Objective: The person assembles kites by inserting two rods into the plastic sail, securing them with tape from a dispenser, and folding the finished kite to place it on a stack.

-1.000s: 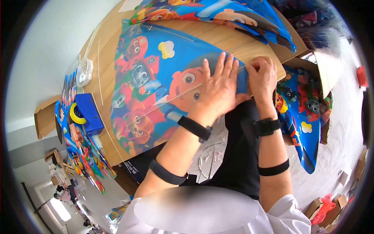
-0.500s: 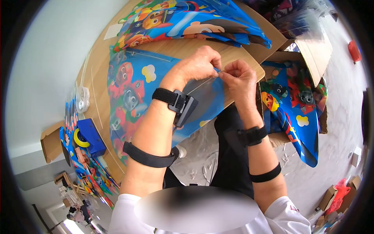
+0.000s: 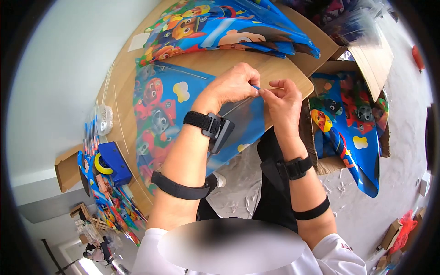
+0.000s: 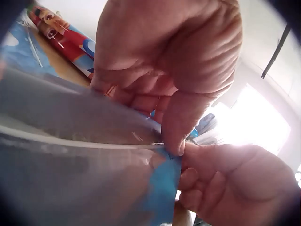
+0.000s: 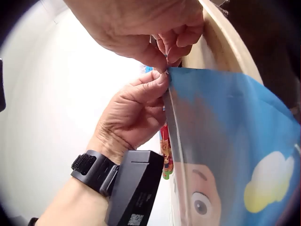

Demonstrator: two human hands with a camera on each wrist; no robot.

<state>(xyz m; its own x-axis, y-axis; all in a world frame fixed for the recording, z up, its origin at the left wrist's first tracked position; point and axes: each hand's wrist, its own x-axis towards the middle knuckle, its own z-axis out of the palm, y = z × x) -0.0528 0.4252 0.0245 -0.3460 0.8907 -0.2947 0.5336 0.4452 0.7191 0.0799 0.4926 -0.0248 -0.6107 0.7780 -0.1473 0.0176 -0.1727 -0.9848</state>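
Observation:
A blue printed plastic sheet (image 3: 183,133) with cartoon figures lies partly on the wooden table, its right-hand corner lifted. My left hand (image 3: 236,83) pinches that corner between thumb and fingers. My right hand (image 3: 284,103) meets it there, thumb and forefinger closed on the tip of the same corner. In the left wrist view a thin white rod (image 4: 80,144) runs along the sheet up to the left thumb. The right wrist view shows the fingertips of my left hand (image 5: 136,106) and right hand (image 5: 146,30) touching at the sheet's corner (image 5: 181,75).
Folded printed sheets (image 3: 229,32) lie across the far side of the table (image 3: 293,73). A blue tape dispenser (image 3: 114,162) is at the left edge, near a clear roll (image 3: 105,120). An open carton (image 3: 332,165) with more sheets stands right of the table.
My left hand was spread flat on the sheet; it has moved to the corner and now pinches it, which is raised. My right hand has shifted left with it.

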